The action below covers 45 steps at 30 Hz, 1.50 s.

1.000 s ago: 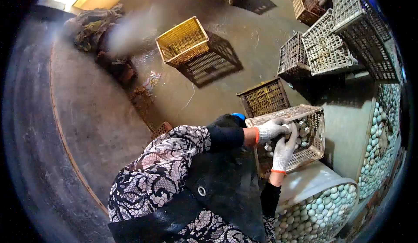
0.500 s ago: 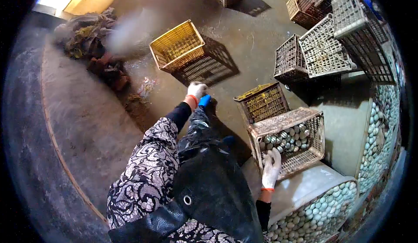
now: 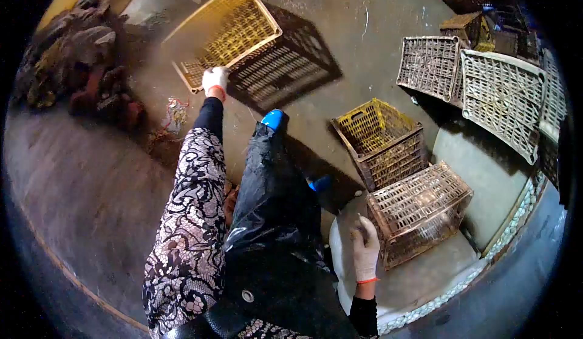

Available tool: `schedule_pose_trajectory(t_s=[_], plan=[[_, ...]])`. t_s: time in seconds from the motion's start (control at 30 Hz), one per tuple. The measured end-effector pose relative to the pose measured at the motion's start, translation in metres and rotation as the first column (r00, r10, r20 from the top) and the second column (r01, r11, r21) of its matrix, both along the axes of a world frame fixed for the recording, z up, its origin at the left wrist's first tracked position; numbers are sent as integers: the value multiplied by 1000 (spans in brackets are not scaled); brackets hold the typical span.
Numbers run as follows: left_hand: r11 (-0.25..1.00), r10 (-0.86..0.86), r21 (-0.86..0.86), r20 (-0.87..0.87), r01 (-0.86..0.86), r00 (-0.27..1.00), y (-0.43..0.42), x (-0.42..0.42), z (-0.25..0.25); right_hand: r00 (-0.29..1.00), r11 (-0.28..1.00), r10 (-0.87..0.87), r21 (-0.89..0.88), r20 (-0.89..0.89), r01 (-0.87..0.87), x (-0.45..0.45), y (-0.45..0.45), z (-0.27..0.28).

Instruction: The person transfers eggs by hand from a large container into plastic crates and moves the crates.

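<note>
Half a second ago we saw the left hand [image 3: 215, 83] short of the yellow crate [image 3: 240, 32]; now it has reached that crate's near rim, so the work spans two places, with the arm stretched forward. Its fingers look bent at the rim, but we cannot be sure whether they have closed on it. The right hand [image 3: 365, 251] was then at the rim of the worn whitish-brown crate [image 3: 419, 196] and now hangs just beside it, fingers loosely curled and spread, with nothing visible between them. Our view has swung as well: that crate turned its inside towards us then, eggs showing, whereas now we face its slatted outside and cannot make out what it holds. It rests on a pale grey slab [image 3: 425, 281], along whose far edge we see a strip of pale greenish eggs [image 3: 523, 213]. The yellow crate stands on the wet floor [image 3: 340, 54] ahead and to the left, its lattice walls showing inside. Just beyond the whitish-brown crate we find a brown-and-yellow crate [image 3: 392, 160] with its mouth up, and farther right a white lattice crate [image 3: 501, 99] shows us one broad slatted face
</note>
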<state>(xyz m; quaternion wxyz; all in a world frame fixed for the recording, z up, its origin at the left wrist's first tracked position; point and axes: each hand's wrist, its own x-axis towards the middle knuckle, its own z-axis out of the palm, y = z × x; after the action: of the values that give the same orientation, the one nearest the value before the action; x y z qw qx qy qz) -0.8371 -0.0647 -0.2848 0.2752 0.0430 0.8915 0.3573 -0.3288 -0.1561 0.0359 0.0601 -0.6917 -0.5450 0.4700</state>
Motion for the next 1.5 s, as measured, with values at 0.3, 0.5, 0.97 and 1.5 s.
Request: schedule_pose_trajectory(t_s=[0.3,0.5,0.97,1.5], plan=[[872,248,325,348,-365,904,-34,-41,-126,985,997,68,-43,160,-62,-11,-33,-49],[987,-158,-32,-128,155,979,-31,26,-100,970,972,-208,-86,122,219,-2,-37,-13],[-205,-978,816,-192,540,-80,13,517,393,376,268,-926,648,-31,713,216,-239,171],[-912,179,-409,-389,-4,-904,-184,892,510,441,304,-868,460,-227,834,418,-445,74]])
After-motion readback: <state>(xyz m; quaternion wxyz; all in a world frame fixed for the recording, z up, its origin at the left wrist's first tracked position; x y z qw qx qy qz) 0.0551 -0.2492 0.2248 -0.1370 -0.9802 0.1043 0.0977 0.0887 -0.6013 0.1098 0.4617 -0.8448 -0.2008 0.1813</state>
